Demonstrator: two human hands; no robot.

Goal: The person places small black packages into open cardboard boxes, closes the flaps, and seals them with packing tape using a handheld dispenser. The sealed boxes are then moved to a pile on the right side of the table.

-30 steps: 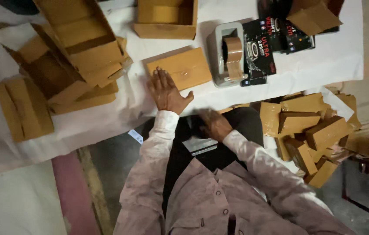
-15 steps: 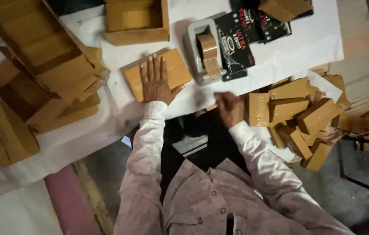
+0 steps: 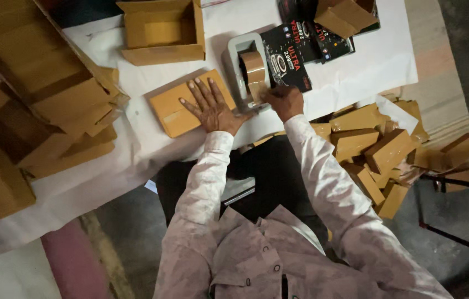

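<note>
My left hand (image 3: 211, 108) lies flat, fingers spread, on a small closed cardboard box (image 3: 174, 109) on the white table (image 3: 356, 72). My right hand (image 3: 283, 101) is at the front end of a grey tape dispenser (image 3: 235, 52) that carries a roll of brown tape (image 3: 254, 69). Its fingers are curled at the tape's free end; whether they pinch the tape is hard to see.
An open cardboard box (image 3: 160, 30) stands behind the small one. Flattened cartons (image 3: 35, 83) pile up at the left. Black printed packets (image 3: 301, 44) lie beside the dispenser. Several closed small boxes (image 3: 378, 155) are heaped low at the right, beside my legs.
My right hand rose from my lap to the front of the tape dispenser. My left hand stayed flat on the small box.
</note>
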